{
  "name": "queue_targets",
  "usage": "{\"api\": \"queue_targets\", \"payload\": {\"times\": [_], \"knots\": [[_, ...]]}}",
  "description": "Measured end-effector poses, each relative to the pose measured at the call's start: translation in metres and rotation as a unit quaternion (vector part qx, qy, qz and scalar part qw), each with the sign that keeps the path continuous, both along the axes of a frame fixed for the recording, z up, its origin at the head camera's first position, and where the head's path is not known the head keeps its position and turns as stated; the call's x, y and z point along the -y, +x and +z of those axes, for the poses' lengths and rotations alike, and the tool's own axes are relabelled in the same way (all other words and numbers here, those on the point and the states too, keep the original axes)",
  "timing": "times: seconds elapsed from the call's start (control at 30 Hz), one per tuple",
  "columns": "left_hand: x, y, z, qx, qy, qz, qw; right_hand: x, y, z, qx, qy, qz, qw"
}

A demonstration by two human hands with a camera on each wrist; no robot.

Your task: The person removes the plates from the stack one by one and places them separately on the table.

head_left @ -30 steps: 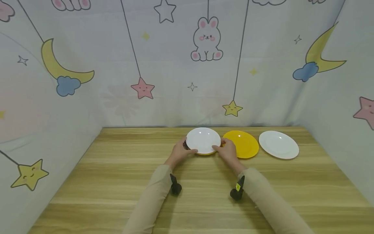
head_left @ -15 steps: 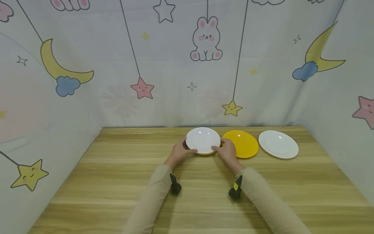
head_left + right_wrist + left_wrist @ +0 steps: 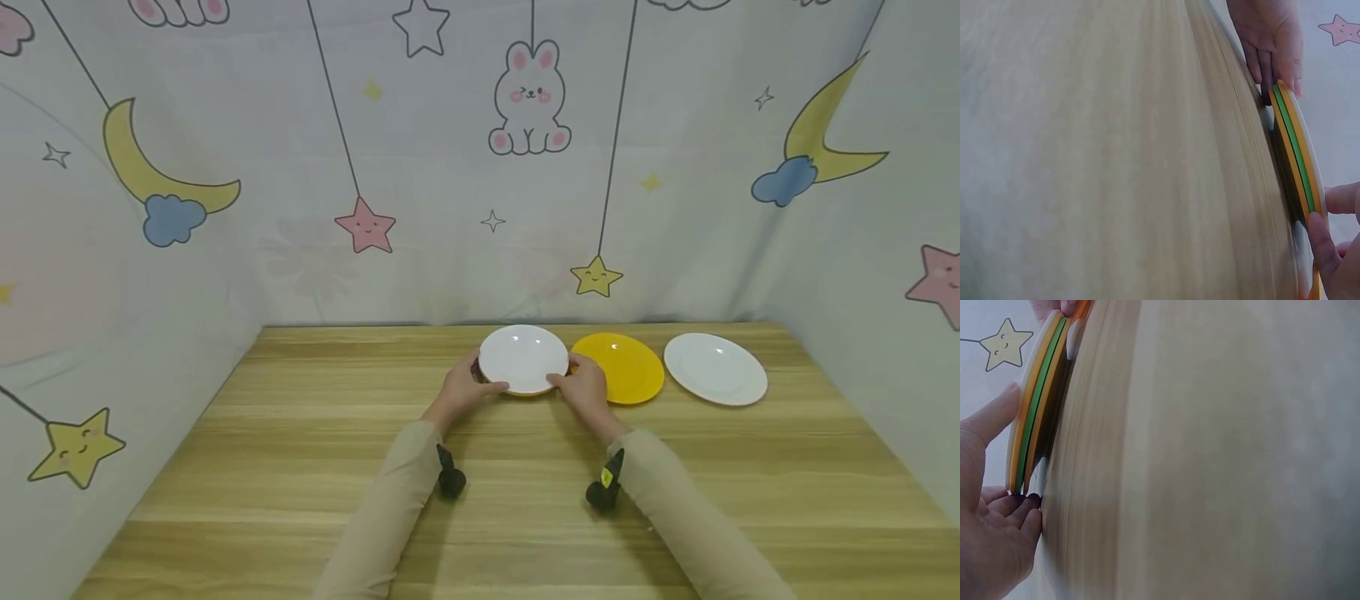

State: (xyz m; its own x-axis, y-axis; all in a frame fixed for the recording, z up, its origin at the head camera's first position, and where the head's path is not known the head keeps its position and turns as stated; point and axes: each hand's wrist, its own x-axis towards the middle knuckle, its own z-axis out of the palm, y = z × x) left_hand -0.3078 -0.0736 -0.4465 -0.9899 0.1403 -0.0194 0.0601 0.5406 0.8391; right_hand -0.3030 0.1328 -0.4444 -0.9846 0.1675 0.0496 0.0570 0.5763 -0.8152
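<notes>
A stack of plates (image 3: pixel 523 358) is held between both hands near the table's far edge. Its top plate is white; the wrist views show orange rims and a green plate (image 3: pixel 1033 409) in the layers below. My left hand (image 3: pixel 459 392) grips the left side, thumb on the upper rim and fingers below. On the right side, my right hand (image 3: pixel 587 390) pinches the rim, its thumb at the near edge. A yellow plate (image 3: pixel 630 371) lies right beside the right hand, which covers part of its left edge. Whether the stack touches the table I cannot tell.
A separate white plate (image 3: pixel 716 371) lies at the far right of the wooden table (image 3: pixel 525 517). Behind the table hangs a white curtain (image 3: pixel 450 283) printed with stars, moons and a rabbit; similar cloth flanks both sides.
</notes>
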Motion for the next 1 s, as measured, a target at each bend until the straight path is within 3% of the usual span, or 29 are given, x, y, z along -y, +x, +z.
{"api": "queue_targets", "payload": {"times": [0.43, 0.7, 1.0], "knots": [[0.0011, -0.0009, -0.0008, -0.002, -0.006, -0.001, 1.0000, -0.0013, 0.0011, 0.0028, 0.043, -0.103, -0.024, 0.9934], [0.0009, -0.0006, -0.0006, -0.002, -0.014, -0.005, 0.9999, -0.0030, 0.0010, 0.0036, 0.054, -0.109, -0.035, 0.9920], [0.0014, 0.0001, -0.0008, -0.006, -0.012, -0.008, 0.9999, -0.0045, 0.0015, 0.0012, 0.037, -0.104, -0.052, 0.9925]]}}
